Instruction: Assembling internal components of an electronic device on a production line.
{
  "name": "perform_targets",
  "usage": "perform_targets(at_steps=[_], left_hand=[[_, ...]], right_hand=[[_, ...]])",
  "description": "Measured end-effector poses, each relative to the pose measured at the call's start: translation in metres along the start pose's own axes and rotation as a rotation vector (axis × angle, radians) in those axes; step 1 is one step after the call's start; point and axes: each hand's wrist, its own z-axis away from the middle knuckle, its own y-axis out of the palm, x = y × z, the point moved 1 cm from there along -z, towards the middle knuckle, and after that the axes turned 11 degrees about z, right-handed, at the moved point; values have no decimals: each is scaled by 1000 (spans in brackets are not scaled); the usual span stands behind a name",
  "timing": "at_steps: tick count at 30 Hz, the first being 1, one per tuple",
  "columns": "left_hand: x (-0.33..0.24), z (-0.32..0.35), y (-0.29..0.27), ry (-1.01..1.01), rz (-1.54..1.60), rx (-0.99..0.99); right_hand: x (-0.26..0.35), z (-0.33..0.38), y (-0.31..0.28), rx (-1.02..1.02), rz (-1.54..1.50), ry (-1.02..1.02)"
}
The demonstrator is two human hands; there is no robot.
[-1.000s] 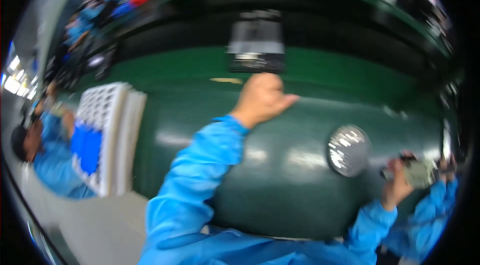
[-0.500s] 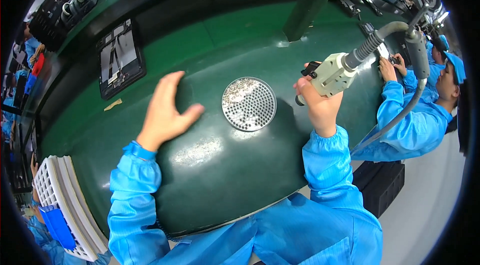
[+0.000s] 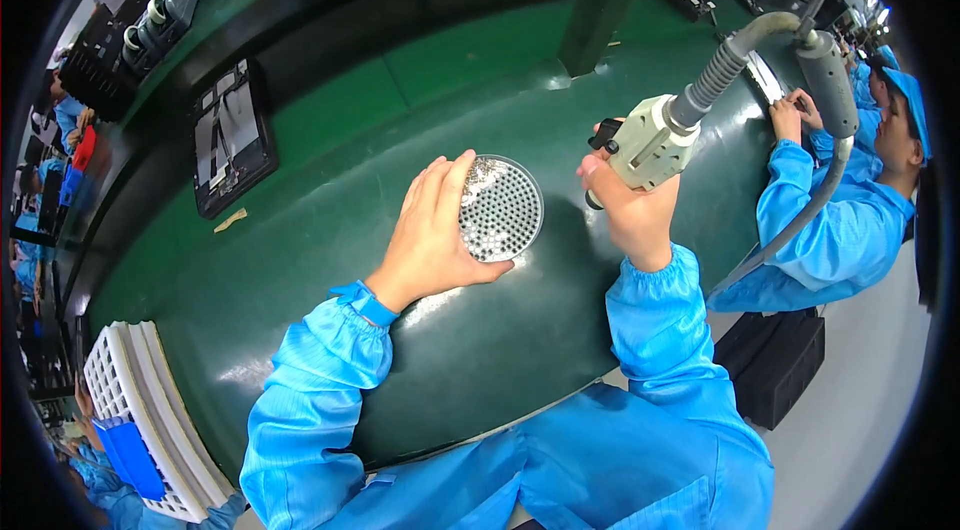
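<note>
Green rubber-like mat covers the curved work table (image 3: 330, 260), and near its middle lies the round, shallow metal dish with a perforated bottom (image 3: 503, 210), holding many small shiny pieces. I use this dish as the landmark.

Your left hand (image 3: 430, 230) lies on the left edge of the dish. Its fingers (image 3: 452, 185) are close together and a little bent, they rest over the left rim, and the thumb reaches under the lower edge of the dish, so the hand holds the dish loosely from the side. The dish stays flat on the mat.

Your right hand (image 3: 630, 205) is just to the right of the dish, apart from it. It is closed in a fist around the grip of the cream-coloured plastic power screwdriver (image 3: 652, 142). The tool's dark tip points down and to the left, toward the mat beside the dish. A grey ribbed hose (image 3: 745, 45) goes from the top of the tool up and away to the right.

Far to the left of the dish, a flat black rectangular tray with grey parts (image 3: 232, 145) lies on the table. Well below and to the left of the dish, at the table edge, stand white plastic grid trays (image 3: 125, 400). To the right of the dish, past your tool, another person in a blue coat and blue cap (image 3: 850, 220) works with both hands on the table.
</note>
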Motion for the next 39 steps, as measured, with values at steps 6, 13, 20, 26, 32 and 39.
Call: perform_targets(at_steps=[6, 13, 20, 26, 32, 39], left_hand=[[2, 10, -3, -35, -70, -83], [13, 31, -18, -103, 46, -41], [27, 29, -19, -57, 75, 43], [28, 22, -13, 31, 69, 2], [25, 17, -13, 54, 105, -1], [25, 17, -8, 23, 65, 21]], right_hand=[[-12, -5, -14, -51, 82, -18], [-18, -12, -8, -71, 108, -30], [-28, -11, -14, 34, -32, -107], [-27, -14, -17, 81, -39, -134], [-33, -9, -12, -2, 84, -115], [-33, -10, -22, 81, 53, -66]])
